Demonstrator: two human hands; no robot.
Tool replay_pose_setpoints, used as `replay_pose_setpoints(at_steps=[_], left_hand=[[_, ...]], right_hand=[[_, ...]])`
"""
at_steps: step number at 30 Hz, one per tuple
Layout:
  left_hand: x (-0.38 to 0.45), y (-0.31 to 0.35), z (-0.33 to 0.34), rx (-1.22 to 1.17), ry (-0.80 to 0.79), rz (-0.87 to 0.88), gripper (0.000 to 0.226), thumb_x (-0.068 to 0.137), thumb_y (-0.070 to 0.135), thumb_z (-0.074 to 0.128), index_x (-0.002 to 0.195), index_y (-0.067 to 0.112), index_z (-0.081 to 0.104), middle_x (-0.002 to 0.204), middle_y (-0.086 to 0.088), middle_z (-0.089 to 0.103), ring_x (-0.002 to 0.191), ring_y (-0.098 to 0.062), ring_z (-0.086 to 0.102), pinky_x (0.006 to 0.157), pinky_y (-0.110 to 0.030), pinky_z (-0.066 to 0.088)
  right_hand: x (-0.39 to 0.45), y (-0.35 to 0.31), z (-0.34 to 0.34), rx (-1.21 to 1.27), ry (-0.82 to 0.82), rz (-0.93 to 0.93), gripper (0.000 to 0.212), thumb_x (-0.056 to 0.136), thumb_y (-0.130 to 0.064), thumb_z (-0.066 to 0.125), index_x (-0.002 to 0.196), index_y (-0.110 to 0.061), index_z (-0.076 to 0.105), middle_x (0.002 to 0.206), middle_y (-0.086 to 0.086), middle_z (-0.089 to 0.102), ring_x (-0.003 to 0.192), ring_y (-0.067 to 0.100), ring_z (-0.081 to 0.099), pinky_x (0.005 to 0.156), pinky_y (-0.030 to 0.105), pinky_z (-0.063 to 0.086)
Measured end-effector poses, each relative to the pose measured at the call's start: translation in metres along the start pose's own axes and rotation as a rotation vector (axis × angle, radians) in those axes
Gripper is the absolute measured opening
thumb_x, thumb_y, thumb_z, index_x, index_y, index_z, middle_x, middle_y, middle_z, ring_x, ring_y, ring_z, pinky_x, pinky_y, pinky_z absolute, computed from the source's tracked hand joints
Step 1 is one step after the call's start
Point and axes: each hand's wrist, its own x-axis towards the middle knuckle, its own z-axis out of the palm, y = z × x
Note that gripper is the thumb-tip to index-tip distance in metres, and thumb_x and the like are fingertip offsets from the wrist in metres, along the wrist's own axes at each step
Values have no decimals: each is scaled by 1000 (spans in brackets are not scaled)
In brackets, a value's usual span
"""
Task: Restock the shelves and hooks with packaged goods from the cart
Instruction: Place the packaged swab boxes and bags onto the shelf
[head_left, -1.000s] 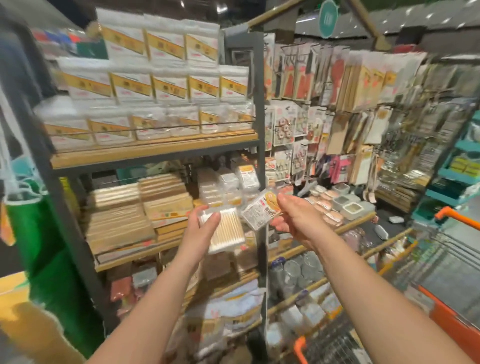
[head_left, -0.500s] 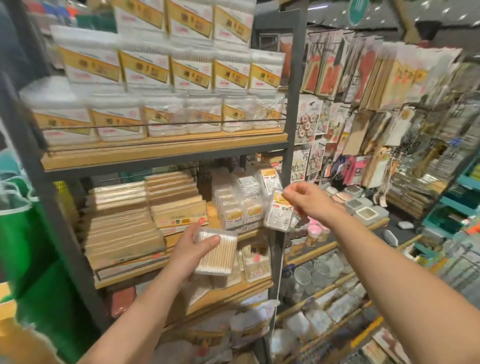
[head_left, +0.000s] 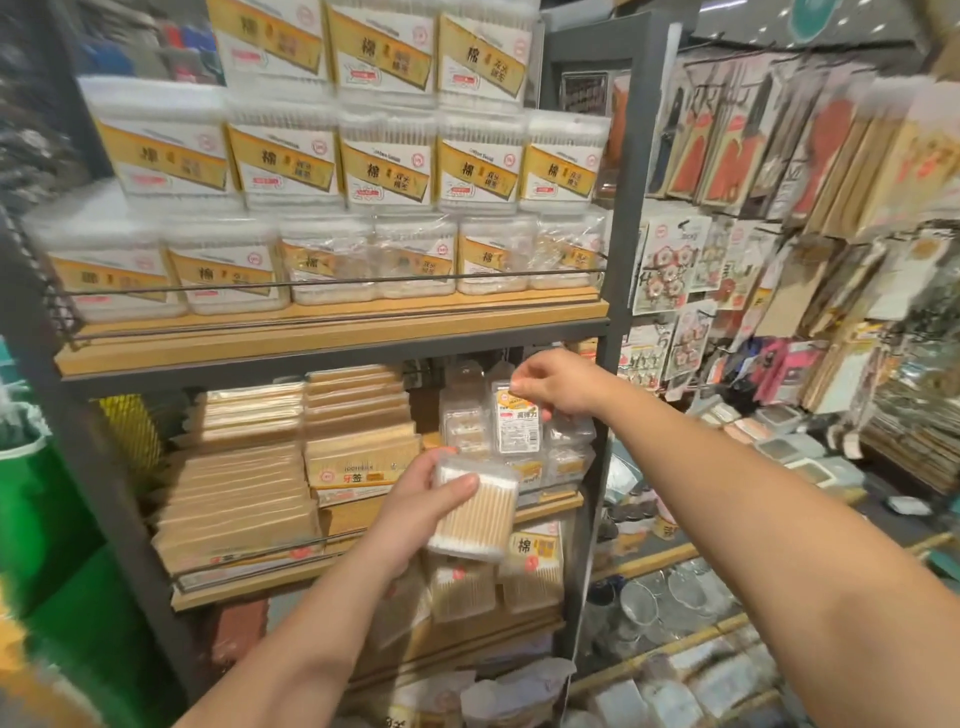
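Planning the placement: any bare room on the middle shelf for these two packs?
Little. The middle shelf is packed: toothpick boxes left, small clear packs right. The only gap shows above those packs, where the right hand holds the orange-label pack. The left hand holds the cotton swab box in front. The top shelf is full.

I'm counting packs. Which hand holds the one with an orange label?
The right hand pinches the orange-labelled pack; the left hand holds a plain cotton-swab pack.
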Motion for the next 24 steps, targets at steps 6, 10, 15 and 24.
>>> replay_pose_setpoints(at_steps=[6, 10, 15, 24], left_hand=[[5, 4, 36, 95, -58, 62, 46, 86, 23, 72, 125, 34, 51, 118, 3, 61, 99, -16, 65, 73, -30, 59], [11, 2, 55, 115, -61, 74, 45, 86, 28, 72, 120, 43, 45, 135, 5, 51, 104, -16, 63, 75, -29, 58], [18, -6, 63, 127, -10, 62, 59, 88, 29, 70, 138, 39, 40, 153, 6, 37, 115, -19, 59, 78, -31, 58], [25, -15, 69, 189, 16, 120, 75, 84, 38, 72, 148, 34, 34, 155, 7, 34, 124, -22, 54, 97, -45, 52]], right_hand=[[11, 3, -2, -123, -5, -66, 26, 97, -39, 57, 110, -19, 67, 71, -5, 68, 64, 11, 65, 63, 26, 47], [10, 5, 1, -245, 97, -80, 31, 97, -40, 55, 111, -16, 69, 93, 1, 72, 85, 18, 66, 79, 34, 53], [-16, 20, 11, -63, 339, -50, 38, 101, -34, 43, 124, -11, 64, 119, 11, 59, 112, 25, 54, 86, 29, 38], [-75, 64, 59, 127, 420, 95, 40, 104, -31, 36, 116, -7, 66, 123, 6, 59, 116, 20, 52, 86, 23, 34]])
